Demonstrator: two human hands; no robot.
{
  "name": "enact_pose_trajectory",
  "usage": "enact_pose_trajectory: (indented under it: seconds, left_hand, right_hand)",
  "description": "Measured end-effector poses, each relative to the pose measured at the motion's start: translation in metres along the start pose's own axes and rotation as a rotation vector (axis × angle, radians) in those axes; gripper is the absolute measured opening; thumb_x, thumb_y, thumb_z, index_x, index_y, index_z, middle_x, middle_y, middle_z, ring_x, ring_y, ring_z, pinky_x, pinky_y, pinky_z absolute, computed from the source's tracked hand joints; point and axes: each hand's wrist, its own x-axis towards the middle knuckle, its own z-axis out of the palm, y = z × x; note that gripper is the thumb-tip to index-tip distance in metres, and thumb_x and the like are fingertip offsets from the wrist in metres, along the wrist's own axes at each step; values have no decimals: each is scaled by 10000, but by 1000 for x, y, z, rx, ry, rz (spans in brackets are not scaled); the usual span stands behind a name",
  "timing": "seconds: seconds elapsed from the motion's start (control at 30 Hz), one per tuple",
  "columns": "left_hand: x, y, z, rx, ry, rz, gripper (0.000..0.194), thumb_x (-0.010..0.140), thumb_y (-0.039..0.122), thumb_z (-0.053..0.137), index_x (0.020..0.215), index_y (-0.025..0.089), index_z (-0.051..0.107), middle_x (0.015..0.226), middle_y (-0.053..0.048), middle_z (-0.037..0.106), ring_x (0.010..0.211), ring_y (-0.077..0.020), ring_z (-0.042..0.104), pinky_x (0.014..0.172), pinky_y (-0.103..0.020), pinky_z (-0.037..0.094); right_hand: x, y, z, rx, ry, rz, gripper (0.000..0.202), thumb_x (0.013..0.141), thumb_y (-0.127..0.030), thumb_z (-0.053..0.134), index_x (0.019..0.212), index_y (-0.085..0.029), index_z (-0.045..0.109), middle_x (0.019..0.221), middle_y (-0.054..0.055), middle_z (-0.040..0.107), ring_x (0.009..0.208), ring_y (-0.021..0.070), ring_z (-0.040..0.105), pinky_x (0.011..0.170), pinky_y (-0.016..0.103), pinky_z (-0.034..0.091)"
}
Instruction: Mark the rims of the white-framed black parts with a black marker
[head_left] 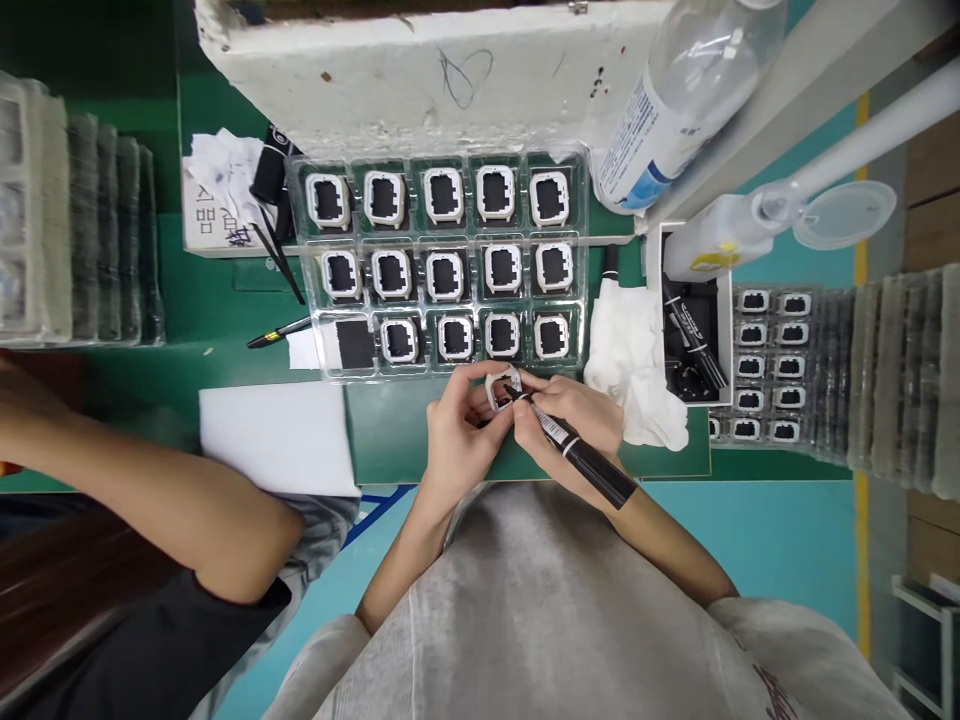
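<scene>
Between the thumb and fingers of my left hand [466, 428] is a small white square frame with rounded corners [493, 392], held tilted just off the near edge of the tray. My right hand [574, 415] is closed round a black marker pen [585, 460], whose tip reaches into the frame; I cannot tell whether it touches. Beyond both hands lies a clear plastic tray [442, 243] with rows of similar white frames, each sitting over a dark backing. Its near-left compartment shows a black square [355, 344] without a frame.
White cloth [630, 360] and a box of markers [694, 340] lie at right, near a clear bottle [675, 110]. Tweezers [281, 260], a pen [277, 332] and a white foam sheet [277, 437] are at left. Tray stacks [112, 230] flank the table. A co-worker's arm [165, 500] extends at left.
</scene>
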Motion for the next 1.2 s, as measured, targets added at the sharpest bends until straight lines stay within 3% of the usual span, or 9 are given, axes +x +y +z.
enact_pose_trajectory:
  seconds: [0.1,0.23,0.4,0.57,0.7,0.9,1.0,1.2]
  left_hand:
    - [3,3,0,-70,-2,-17,443,928,311,900,1295,208,674,981,-50,813,814,-158,789,691,-214,625]
    - [4,4,-2,-108,-12,-51,479,902,306,926,1297,205,675,1036,-75,830,918,-196,832,770,-242,675]
    - [3,3,-3,-98,-15,-70,481,925,330,916,1317,198,670,1054,-89,837,907,-197,833,742,-239,672]
    - [-1,3,4,10,47,49,436,955,318,896,1310,205,669,972,-34,842,880,-187,843,727,-221,678]
    - [-5,0,7,119,67,108,425,991,314,867,1350,213,663,972,-15,840,857,-164,838,740,-209,679]
    - [-7,-2,6,111,63,143,446,976,252,879,1365,223,662,1028,-1,848,879,-138,840,782,-165,670]
    - [-4,2,6,41,57,109,432,962,224,886,1337,210,672,1036,-12,852,916,-150,847,806,-169,675]
    - [7,10,0,-303,-37,-32,468,869,163,958,1214,203,645,1053,-38,853,980,-176,851,841,-194,685]
  right_hand:
    - [-2,-1,0,-4,58,24,209,1077,-77,748,1012,-227,619,887,-5,664,807,220,758,891,380,760]
    - [-2,-2,0,4,38,45,167,1121,-125,741,1042,-221,630,934,6,708,924,233,792,875,358,750]
    - [-2,-5,-3,30,28,105,159,1117,-123,741,1044,-222,640,964,7,728,993,246,800,891,371,742]
    - [-2,-6,-8,85,23,216,145,1113,-143,743,1034,-224,652,1100,21,775,1012,252,804,855,375,715]
    - [-2,-7,-9,97,22,251,140,1118,-170,745,1033,-226,650,1109,20,778,1027,261,804,898,382,690]
    - [1,-9,-9,127,12,260,152,1108,-132,737,1021,-214,644,1090,10,770,981,223,794,800,314,649]
    - [-2,-7,-9,147,16,267,167,1111,-148,750,1010,-215,635,1019,4,753,948,228,794,778,315,655]
    - [-3,-6,-5,167,59,133,193,1064,-66,746,1089,-231,649,940,5,701,999,288,801,932,440,749]
